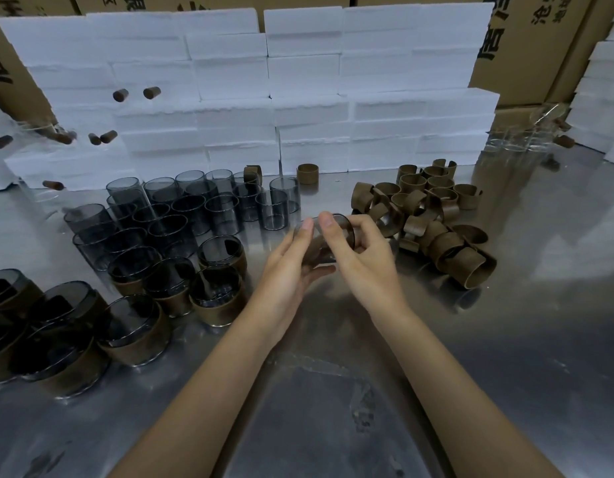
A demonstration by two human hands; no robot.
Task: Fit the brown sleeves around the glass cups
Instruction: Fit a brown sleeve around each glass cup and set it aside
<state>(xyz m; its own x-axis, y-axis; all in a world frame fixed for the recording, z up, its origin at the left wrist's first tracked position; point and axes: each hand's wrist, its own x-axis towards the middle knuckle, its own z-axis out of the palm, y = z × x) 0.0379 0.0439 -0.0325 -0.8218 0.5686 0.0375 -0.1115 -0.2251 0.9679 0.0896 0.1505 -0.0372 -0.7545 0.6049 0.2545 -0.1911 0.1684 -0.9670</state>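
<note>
Above the middle of the steel table [333,391], both hands hold one smoked glass cup [328,241] in the air, tilted with its open mouth turned away from the camera and to the right. Left hand [291,267]: fingers curled under and along the cup's near side, thumb up by the rim; the cup lies across the fingertips, not deep in the palm. Right hand [360,250]: thumb laid over the upper rim, fingers curled round the far right side. Whether a brown sleeve already sits on this cup cannot be told; the fingers cover the wall.

Loose brown sleeves [433,219] lie in a heap just right of the right hand, on the table. One single sleeve [307,174] stands apart near the back.

Bare glass cups [181,208] stand upright in a cluster left of the hands. Sleeved cups [181,288] stand nearer the front left, each with a brown band round its lower part.

White foam blocks [246,84] are stacked as a wall along the back edge. Cardboard cartons [526,46] stand behind them.
</note>
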